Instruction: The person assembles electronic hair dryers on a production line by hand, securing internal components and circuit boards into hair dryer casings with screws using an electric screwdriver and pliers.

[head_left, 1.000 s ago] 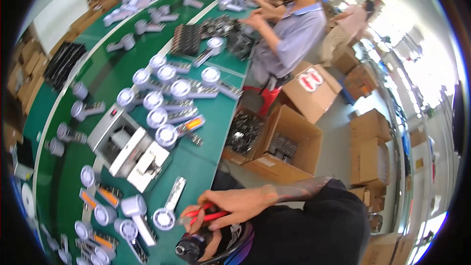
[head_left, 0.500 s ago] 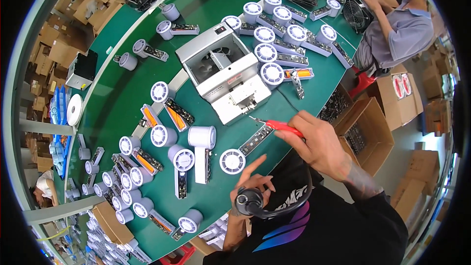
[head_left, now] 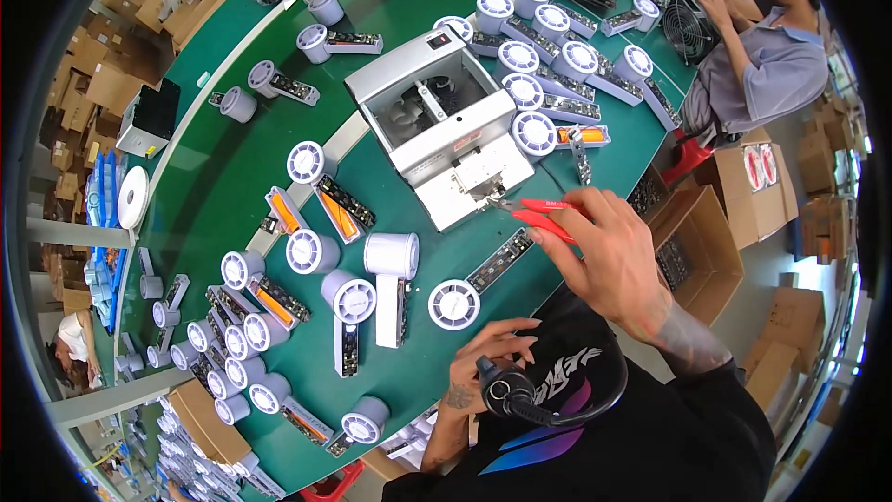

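My right hand (head_left: 609, 256) is closed on red-handled cutting pliers (head_left: 548, 214), whose metal tips reach to the front of a white metal machine (head_left: 474, 181). Below them on the green table lies a white round-headed device (head_left: 454, 304), its long handle exposing a circuit board (head_left: 497, 260). Nearest to that device, at the table edge, is my left hand (head_left: 478, 367); its fingers are loosely stretched and hold nothing visible. A black round-ended piece (head_left: 506, 395) on a curved black tube covers part of it.
Several similar white devices (head_left: 353, 302) lie to the left, some with orange strips inside, and more (head_left: 534, 135) sit beyond the machine. A curved green belt (head_left: 223, 167) runs behind. A cardboard box (head_left: 701, 251) stands at right; another person (head_left: 767, 74) works at far right.
The pliers have moved from above the circuit board toward the machine's front, and their handles now show spread. My left index finger no longer points out. The view has shifted slightly.
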The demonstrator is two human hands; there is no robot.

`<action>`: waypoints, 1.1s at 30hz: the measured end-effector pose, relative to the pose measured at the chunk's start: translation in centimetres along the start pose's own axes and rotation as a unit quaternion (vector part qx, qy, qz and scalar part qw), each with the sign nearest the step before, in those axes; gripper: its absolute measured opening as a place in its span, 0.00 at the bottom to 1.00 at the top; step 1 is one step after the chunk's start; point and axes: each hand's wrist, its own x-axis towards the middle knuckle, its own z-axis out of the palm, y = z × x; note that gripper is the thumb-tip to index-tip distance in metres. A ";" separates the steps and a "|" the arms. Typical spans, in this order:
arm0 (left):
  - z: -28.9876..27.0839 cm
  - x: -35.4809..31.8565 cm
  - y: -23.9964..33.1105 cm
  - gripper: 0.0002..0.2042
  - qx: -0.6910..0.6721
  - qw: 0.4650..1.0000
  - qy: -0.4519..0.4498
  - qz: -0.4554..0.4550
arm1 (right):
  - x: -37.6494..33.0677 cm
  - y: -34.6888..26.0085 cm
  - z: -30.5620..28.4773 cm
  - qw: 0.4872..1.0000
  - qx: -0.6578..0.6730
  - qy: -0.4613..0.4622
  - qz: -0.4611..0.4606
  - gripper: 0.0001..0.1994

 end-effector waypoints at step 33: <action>-0.2 -0.6 -0.9 0.23 -0.006 0.999 -0.021 0.028 | 0.4 -1.1 0.4 1.000 -0.011 -0.008 0.020 0.08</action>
